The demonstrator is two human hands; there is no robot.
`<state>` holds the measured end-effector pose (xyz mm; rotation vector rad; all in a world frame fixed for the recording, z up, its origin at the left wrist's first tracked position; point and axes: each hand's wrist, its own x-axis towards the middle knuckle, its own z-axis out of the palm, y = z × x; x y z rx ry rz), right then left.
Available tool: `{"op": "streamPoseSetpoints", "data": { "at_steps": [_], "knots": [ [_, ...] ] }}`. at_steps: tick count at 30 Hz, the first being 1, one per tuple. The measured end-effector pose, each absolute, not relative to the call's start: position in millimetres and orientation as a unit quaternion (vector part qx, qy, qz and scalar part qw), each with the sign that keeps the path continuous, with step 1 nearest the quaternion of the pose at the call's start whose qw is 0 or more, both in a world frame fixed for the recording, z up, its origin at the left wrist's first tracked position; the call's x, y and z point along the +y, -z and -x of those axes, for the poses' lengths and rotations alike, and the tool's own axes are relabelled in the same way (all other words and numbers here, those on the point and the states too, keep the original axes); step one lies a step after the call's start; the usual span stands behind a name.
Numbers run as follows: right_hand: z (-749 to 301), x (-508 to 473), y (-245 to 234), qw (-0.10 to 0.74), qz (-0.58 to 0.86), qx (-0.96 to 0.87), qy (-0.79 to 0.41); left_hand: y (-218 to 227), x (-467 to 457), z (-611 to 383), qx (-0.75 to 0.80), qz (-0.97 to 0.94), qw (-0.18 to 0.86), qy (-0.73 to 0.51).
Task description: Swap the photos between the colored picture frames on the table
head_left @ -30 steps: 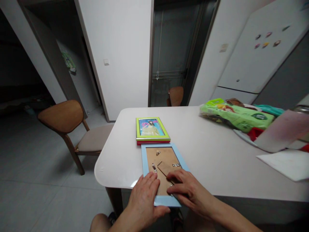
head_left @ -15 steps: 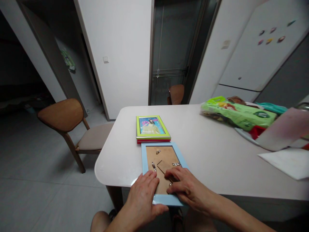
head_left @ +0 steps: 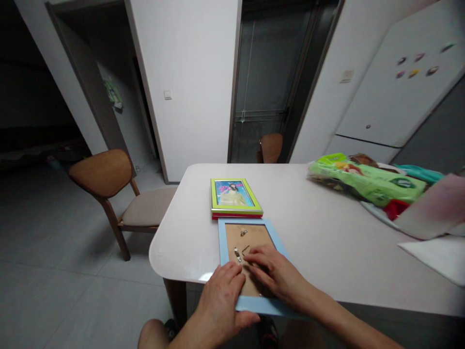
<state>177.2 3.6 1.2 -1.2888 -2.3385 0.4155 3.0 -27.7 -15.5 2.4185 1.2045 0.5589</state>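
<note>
At the left, 1 wooden chair [head_left: 101,174] stands near the worktop [head_left: 308,218]. The left hand [head_left: 223,293] has hold of the near left corner of the blue frame [head_left: 267,306], its fingers close together on top. This frame lies back side up, partly over the worktop's near edge. Just beyond it, the green frame [head_left: 236,196] rests upon something red [head_left: 238,216]. The right hand [head_left: 276,271] bends its fingers over the brown backing [head_left: 256,235]; whether they pinch anything, I cannot tell. Farther right lies 1 green package [head_left: 366,178].
</note>
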Motion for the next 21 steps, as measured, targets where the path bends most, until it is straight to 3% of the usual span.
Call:
{"op": "streamPoseSetpoints", "data": {
  "at_steps": [6, 16, 21],
  "knots": [
    [-150.4, 25.7, 6.4, 0.213, 0.508, -0.829, -0.096, 18.4, -27.3, -3.2, 0.4, -0.858, 0.197, -0.254],
    [-149.1, 24.4, 10.6, 0.255, 0.433, -0.852, -0.148, 19.8, -24.6, -3.1, 0.396, -0.854, 0.217, -0.257],
    [-147.9, 26.7, 6.5, 0.231, 0.4, -0.872, -0.161, 18.5, -25.6, -1.9, 0.394, -0.856, 0.214, -0.259]
  ]
}}
